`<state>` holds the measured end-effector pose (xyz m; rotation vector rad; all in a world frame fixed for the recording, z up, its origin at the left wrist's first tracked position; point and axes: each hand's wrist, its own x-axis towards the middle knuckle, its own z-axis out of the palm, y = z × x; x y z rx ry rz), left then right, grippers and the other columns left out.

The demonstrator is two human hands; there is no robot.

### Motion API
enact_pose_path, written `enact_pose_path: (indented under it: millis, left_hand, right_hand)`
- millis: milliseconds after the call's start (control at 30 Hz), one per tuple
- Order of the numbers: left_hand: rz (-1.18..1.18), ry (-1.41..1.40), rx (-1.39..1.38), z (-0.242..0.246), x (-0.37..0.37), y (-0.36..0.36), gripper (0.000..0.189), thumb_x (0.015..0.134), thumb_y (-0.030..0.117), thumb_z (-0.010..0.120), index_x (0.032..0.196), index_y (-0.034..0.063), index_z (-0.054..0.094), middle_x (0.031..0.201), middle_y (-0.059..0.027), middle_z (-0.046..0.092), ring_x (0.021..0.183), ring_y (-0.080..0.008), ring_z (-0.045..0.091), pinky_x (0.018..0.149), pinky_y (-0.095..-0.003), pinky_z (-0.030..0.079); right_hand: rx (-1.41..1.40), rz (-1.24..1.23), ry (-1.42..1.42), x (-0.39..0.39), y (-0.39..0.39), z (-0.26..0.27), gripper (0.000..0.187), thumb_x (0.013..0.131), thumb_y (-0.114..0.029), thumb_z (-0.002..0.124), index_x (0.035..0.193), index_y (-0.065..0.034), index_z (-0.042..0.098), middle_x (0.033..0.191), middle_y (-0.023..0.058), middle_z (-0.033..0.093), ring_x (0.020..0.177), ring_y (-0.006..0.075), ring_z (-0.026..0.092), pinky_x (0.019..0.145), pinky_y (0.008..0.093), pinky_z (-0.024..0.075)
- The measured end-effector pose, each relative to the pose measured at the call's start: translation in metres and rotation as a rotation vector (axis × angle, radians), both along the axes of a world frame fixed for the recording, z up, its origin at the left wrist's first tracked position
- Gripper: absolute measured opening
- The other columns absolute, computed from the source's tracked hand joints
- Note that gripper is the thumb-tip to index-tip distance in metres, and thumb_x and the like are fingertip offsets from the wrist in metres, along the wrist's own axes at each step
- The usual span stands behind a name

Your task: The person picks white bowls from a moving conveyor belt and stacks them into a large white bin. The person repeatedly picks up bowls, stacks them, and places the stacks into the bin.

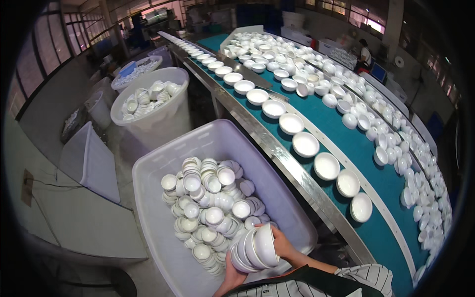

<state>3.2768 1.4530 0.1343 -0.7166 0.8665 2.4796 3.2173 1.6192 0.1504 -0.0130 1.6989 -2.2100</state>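
A short stack of nested white bowls (254, 250), lying on its side, is held between both hands above the near end of a large plastic tub (159, 156). My left hand (234, 273) grips the stack's left end from below. At its right end, my right hand (282, 243) holds the outermost bowl by its rim side. Beneath and beyond the hands, many stacked white bowls (214, 215) fill the middle of the tub. To the right, a single row of white bowls (305, 144) sits on a green conveyor belt (386, 178), openings up.
A metal conveyor edge (297, 174) runs along the tub's right side. Loose bowls (356, 111) crowd the belt's far side. A round bin (148, 122) of bowls stands beyond the tub. A white panel (100, 163) stands at left. A person (364, 55) is in the right background.
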Motion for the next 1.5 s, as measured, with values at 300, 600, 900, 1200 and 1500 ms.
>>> enact_pose_path:
  millis: [300,600,900,1200,1500]
  left_hand:
    - [-0.537,0.449,-0.159,0.071,-0.008,0.295,0.053,0.096,0.033,0.048,0.137,0.0055,0.028,0.128,-0.0145,0.044,0.115,-0.0218,0.047,0.097,-0.0348,0.039]
    - [-1.459,1.410,-1.300,0.050,0.064,0.509,0.072,0.081,0.068,0.047,0.106,0.0002,0.053,0.083,-0.0234,0.064,0.083,-0.0376,0.063,0.070,-0.0450,0.049]
    - [-1.727,1.094,-1.113,0.014,-0.076,0.482,0.030,0.091,0.019,0.043,0.085,-0.0072,0.057,0.060,-0.0127,0.062,0.046,-0.0188,0.061,0.046,-0.0299,0.050]
    - [-1.116,2.170,-1.164,0.043,-0.038,0.505,0.064,0.077,0.035,0.069,0.124,-0.0009,0.047,0.114,-0.0213,0.055,0.110,-0.0375,0.049,0.097,-0.0433,0.038]
    - [-1.768,1.839,-1.005,0.009,-0.037,0.524,0.016,0.074,0.013,0.064,0.088,0.0078,0.060,0.070,-0.0083,0.060,0.074,-0.0265,0.057,0.088,-0.0402,0.037]
  right_hand:
    - [-0.661,-0.707,0.313,0.148,0.289,0.050,0.045,0.093,-0.023,0.050,0.133,-0.0077,0.037,0.125,0.0068,0.050,0.113,0.0183,0.051,0.095,0.0329,0.0445]
    - [0.193,-1.611,-0.179,0.340,0.457,-0.024,0.035,0.088,-0.010,0.058,0.121,0.0006,0.054,0.110,0.0105,0.062,0.099,0.0182,0.059,0.086,0.0294,0.0466]
    - [1.207,-1.265,-0.244,0.424,0.506,0.041,0.024,0.084,-0.009,0.060,0.107,-0.0044,0.064,0.116,0.0151,0.060,0.111,0.0305,0.054,0.095,0.0380,0.0410]
    - [1.225,-0.505,0.005,0.302,0.491,0.066,0.046,0.077,-0.031,0.070,0.115,-0.0081,0.060,0.121,0.0125,0.057,0.115,0.0308,0.051,0.096,0.0391,0.0411]
    - [1.248,-0.536,-0.189,0.324,0.519,0.047,0.033,0.082,-0.033,0.062,0.098,-0.0044,0.065,0.095,0.0123,0.063,0.088,0.0306,0.060,0.082,0.0375,0.0473]
